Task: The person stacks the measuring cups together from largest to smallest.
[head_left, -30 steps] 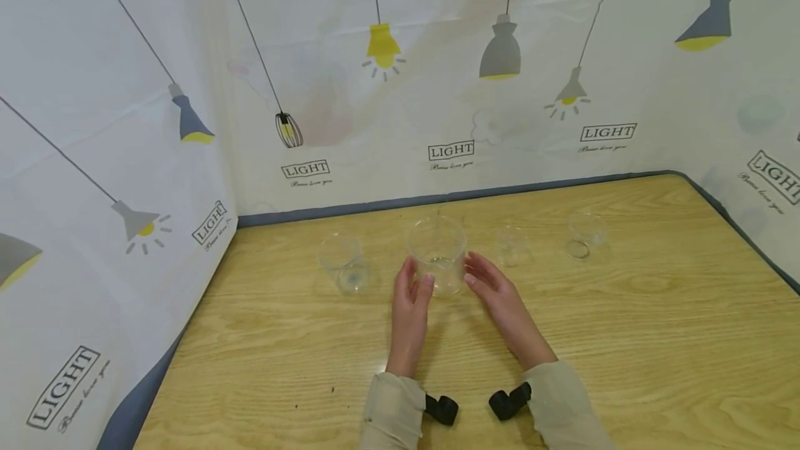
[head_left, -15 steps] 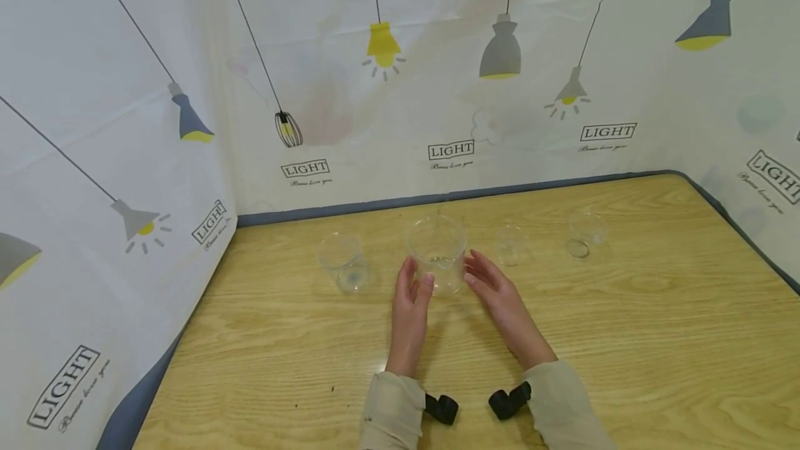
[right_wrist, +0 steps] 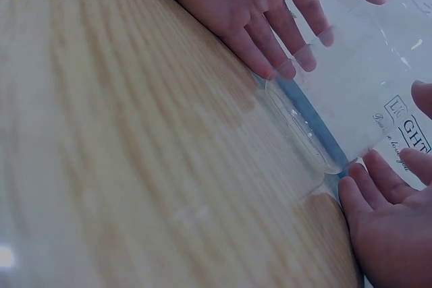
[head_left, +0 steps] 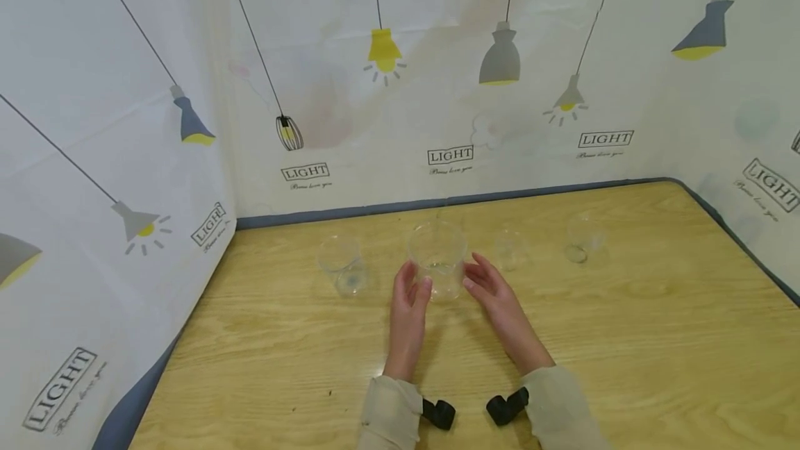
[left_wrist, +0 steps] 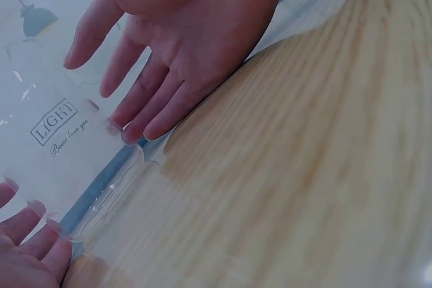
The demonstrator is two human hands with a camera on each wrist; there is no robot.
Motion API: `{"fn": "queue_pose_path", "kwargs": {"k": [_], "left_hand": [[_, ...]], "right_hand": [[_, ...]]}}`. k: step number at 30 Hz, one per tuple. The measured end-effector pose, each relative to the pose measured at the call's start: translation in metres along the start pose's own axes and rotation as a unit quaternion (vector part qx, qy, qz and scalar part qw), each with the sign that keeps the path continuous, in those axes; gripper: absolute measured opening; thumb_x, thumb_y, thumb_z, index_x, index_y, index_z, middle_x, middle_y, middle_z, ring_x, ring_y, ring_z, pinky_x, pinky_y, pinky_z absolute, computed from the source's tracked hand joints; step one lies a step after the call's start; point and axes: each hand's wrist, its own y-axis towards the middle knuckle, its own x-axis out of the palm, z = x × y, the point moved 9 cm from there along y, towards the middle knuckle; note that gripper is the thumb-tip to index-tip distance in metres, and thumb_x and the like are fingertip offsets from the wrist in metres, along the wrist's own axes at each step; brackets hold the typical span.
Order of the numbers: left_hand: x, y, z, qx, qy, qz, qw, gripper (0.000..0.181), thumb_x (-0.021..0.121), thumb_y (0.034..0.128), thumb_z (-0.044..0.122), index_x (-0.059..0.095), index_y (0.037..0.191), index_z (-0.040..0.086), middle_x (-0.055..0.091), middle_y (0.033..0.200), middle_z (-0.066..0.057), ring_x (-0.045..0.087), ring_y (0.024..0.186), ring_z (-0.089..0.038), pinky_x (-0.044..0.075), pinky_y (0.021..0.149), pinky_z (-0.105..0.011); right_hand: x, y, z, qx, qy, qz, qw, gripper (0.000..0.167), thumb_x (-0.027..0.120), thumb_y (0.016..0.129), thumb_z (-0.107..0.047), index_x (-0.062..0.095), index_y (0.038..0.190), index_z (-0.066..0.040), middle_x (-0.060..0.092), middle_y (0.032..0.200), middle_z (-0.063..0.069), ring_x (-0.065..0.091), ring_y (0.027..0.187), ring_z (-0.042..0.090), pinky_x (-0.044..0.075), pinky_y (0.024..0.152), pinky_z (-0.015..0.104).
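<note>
One clear cup (head_left: 439, 282) is standing upright on the table (head_left: 281, 360), between the left hand (head_left: 409, 311) and the right hand (head_left: 501, 303).

Its long axis is running vertically, mouth up, so the hands are flanking it across that axis, palms facing inward. The cup is lying just beyond the palms, level with the fingers of both: the left fingers are overlapping its left wall, with the thumb coming round toward the front, while the right fingertips are reaching its opposite wall. The left hand is looking slightly nearer. Each hand's fingers are extending loosely, thumb apart, rather than clamping; how firmly either side is pressing, the pictures are not showing. Another clear cup (head_left: 342, 268) is standing off to the left, well apart.
</note>
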Motion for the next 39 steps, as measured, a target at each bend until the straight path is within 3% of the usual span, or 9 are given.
{"fn": "queue_pose_path", "kwargs": {"k": [12,28,39], "left_hand": [[-0.0015,-0.0017,-0.0032,-0.008,0.0,-0.004,1.0,0.059,0.052,0.0844,0.05,0.033,0.134,0.025,0.035,0.136,0.004,0.034,0.124,-0.018,0.031,0.099,-0.035],[-0.0008,-0.0016,0.002,0.014,0.014,0.005,0.9998,0.06,0.052,0.0854,0.048,0.03,0.136,0.025,0.034,0.138,0.002,0.031,0.126,-0.017,0.023,0.103,-0.035],[0.0006,-0.0018,0.0026,-0.008,0.029,-0.006,0.9995,0.06,0.051,0.0849,0.051,0.026,0.137,0.034,0.032,0.139,0.009,0.029,0.127,-0.013,0.024,0.102,-0.035]], "right_hand": [[0.0023,-0.0014,0.0057,0.007,-0.008,0.001,0.9999,0.056,0.054,0.089,-0.031,0.028,0.139,-0.024,0.035,0.138,0.003,0.031,0.127,0.018,0.023,0.103,0.041],[0.0035,-0.0014,0.0021,0.003,-0.001,-0.004,1.0,0.06,0.056,0.088,-0.03,0.027,0.14,-0.024,0.03,0.141,0.001,0.027,0.129,0.017,0.022,0.103,0.04],[0.0045,-0.0015,0.0024,0.009,-0.022,-0.017,0.9996,0.061,0.055,0.088,-0.035,0.025,0.14,-0.03,0.027,0.143,-0.002,0.025,0.13,0.018,0.019,0.104,0.042]]}}
